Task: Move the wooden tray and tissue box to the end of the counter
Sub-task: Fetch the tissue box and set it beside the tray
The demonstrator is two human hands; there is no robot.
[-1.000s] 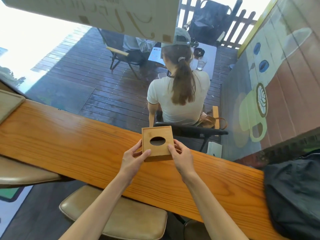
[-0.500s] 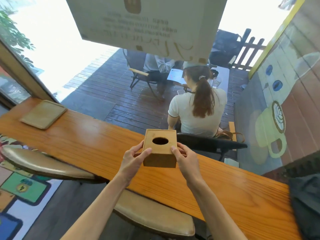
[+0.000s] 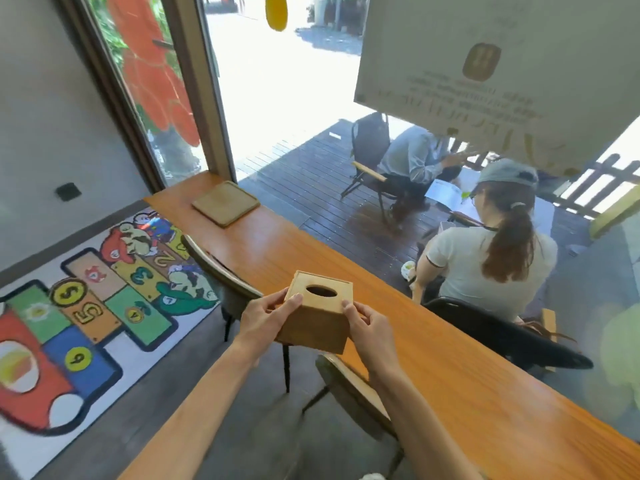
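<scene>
Café counter (image 3: pixel 433 368): long varnished wood plank along a window, running from near right to far left, stools tucked under its near edge. Wooden tray (image 3: pixel 225 203) lies flat at the far-left end, close to the window frame.

Tissue box (image 3: pixel 317 311): wooden cube, oval slot in top, no tissue visible in the slot. Held clear of the counter, over its near edge, slightly tilted. Left hand (image 3: pixel 263 322) grips the left side, thumb on the top edge; right hand (image 3: pixel 369 329) grips the right side likewise. Both hands closed on the box, a firm two-sided pinch.

Handling, judged: rigid walls, will not deform under squeeze. Probably light, maybe empty. Finish looks smooth, so some slip risk; opposing side faces are the sensible hold, as now. One hand around the body would likely do. Top panel may be a sliding lid — avoid lifting by it alone.

Box is well apart from the tray; carry left remains.
</scene>
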